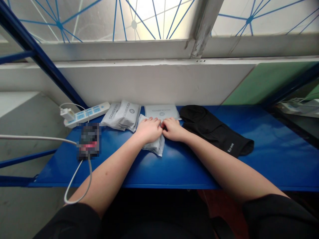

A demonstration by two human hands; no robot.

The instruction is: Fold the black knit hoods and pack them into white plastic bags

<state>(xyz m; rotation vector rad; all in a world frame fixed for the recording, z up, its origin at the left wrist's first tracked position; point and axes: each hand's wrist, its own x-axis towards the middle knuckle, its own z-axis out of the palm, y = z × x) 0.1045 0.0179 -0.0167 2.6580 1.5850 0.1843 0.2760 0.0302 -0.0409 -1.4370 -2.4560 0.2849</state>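
Note:
A pale grey packaging pouch lies on the blue table, mostly covered by my hands. My left hand rests over it, fingers curled around its upper part. Against its upper right edge, my right hand has the thumb and fingers pinched together, nearly touching the left hand. The exact grip under the fingers is hidden. Just behind lies a flat grey pouch with printed lettering. Two similar stuffed pouches overlap to the left. A folded black fabric garment with small white lettering lies to the right.
A white power strip with a plugged-in charger sits at the back left. Nearer stands a pixelated device with white cables, one looping over my left forearm. Blue frame bars rise at the side; a wall and windows border the back.

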